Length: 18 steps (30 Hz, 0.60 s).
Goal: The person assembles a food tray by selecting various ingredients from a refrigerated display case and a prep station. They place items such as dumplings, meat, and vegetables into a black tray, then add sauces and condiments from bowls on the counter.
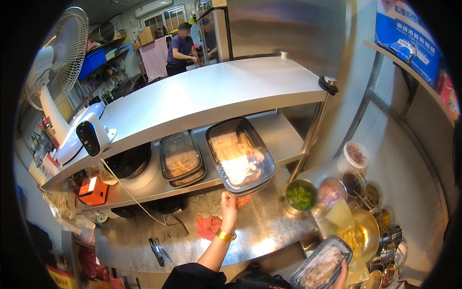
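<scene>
My left hand (231, 208), with a gold watch on the wrist, grips the near end of a stack of dark plastic food containers (240, 161) on the shelf's edge. Its thumb is up against the side and the fingers reach underneath. The top container has a see-through lid, with pale sliced food under glare. At the lower right my right hand (340, 278) holds another lidded container (321, 262) by its side, with pale slices inside. Beside the first stack, further left, sit more lidded containers (180, 156) on the shelf.
Below the shelf, the steel counter (269, 226) bears a red cloth (208, 227) and a metal stapler-like tool (158, 251). Pots and bowls of ingredients, including chopped greens (301, 195), crowd the right. A fan (57, 62) stands left; another person (180, 50) works beyond the upper shelf (192, 91).
</scene>
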Motion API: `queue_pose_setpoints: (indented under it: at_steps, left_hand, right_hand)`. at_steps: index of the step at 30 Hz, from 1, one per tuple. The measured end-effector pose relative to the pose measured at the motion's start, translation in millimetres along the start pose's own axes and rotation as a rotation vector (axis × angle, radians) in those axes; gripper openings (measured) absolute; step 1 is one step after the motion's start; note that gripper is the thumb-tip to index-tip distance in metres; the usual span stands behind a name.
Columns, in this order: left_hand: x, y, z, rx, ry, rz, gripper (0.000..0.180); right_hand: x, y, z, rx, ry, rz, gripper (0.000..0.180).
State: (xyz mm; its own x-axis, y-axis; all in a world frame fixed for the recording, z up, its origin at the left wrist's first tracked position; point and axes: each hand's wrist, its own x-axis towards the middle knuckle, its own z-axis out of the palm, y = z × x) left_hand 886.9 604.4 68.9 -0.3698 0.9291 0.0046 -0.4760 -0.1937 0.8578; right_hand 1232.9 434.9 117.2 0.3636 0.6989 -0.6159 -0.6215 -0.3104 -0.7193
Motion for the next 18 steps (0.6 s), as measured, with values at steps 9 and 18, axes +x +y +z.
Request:
queue_pose_setpoints:
  at_steps: [9,18]
  left_hand:
    - [-4,4,-1,0.047,0.038,-0.008,0.018]
    - [44,32,3,0.036,0.063,-0.093,0.018]
  right_hand:
    - [5,4,-6,-0.011,-0.004,-0.02,0.045]
    - [35,29,-38,0.022,-0.135,-0.085,0.051]
